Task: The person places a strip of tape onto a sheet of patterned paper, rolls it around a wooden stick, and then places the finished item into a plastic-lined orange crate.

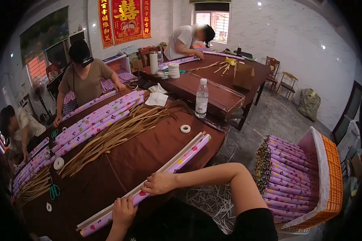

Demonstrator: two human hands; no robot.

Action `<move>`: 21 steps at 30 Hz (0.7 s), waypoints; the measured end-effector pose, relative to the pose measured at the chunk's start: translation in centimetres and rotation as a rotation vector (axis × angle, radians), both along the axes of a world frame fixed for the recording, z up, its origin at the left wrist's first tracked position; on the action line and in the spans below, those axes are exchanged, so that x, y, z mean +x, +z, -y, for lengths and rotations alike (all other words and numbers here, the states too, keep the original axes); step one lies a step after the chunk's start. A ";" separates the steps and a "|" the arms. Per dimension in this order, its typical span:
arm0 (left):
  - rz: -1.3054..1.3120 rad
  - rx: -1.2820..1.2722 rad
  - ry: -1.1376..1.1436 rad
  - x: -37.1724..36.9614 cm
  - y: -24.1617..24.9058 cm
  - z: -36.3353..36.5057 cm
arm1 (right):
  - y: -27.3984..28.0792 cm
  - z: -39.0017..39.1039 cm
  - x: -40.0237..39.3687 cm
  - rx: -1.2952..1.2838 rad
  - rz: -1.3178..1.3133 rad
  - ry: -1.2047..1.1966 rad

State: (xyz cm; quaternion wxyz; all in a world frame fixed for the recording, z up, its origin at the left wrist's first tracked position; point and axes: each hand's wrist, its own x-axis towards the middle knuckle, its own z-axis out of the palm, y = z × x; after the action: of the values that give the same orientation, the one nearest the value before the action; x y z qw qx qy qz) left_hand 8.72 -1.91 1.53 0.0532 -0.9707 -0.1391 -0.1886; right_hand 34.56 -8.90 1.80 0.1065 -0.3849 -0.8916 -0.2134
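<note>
A long lilac roll of patterned paper (189, 154) lies diagonally along the near edge of the brown table, with a brown strip and a white edge showing along its far side. My left hand (124, 211) is closed over the roll's lower-left part, fingertips on the strip side. Further up, near the middle, my right hand (161, 183) grips the same roll with fingers curled over it. The undersides of both hands are hidden. Beyond my right hand is a white tape roll (185, 129) on the table. Brown strips (108, 142) lie in a loose bundle farther off.
More lilac rolls (96, 120) lie across the table. Green-handled scissors (54, 190) are at left, a water bottle (202, 98) at the far edge. An orange crate (332, 172) of rolls stands right, paper scraps (213, 205) on the floor. Several people work around the tables.
</note>
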 end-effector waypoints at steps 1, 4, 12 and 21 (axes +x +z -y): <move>0.012 0.003 0.001 0.1 -0.2 -0.1 | 0.0 -0.1 0.1 0.003 0.003 -0.001; 0.100 0.054 0.004 0.6 -0.2 -0.1 | -0.2 -0.6 0.5 0.025 -0.016 0.017; 0.119 -0.143 0.019 0.8 0.1 -1.1 | -0.9 -2.3 1.6 -0.022 -0.057 0.058; 0.156 -0.129 -0.048 1.0 -0.1 -1.1 | -0.2 -2.6 1.5 -0.042 -0.086 0.119</move>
State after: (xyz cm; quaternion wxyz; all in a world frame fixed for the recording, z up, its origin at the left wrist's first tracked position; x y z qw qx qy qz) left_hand 9.71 -0.79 1.46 -0.0248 -0.9574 -0.1315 -0.2557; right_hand 36.06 -6.30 1.65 0.1494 -0.3423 -0.9117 -0.1714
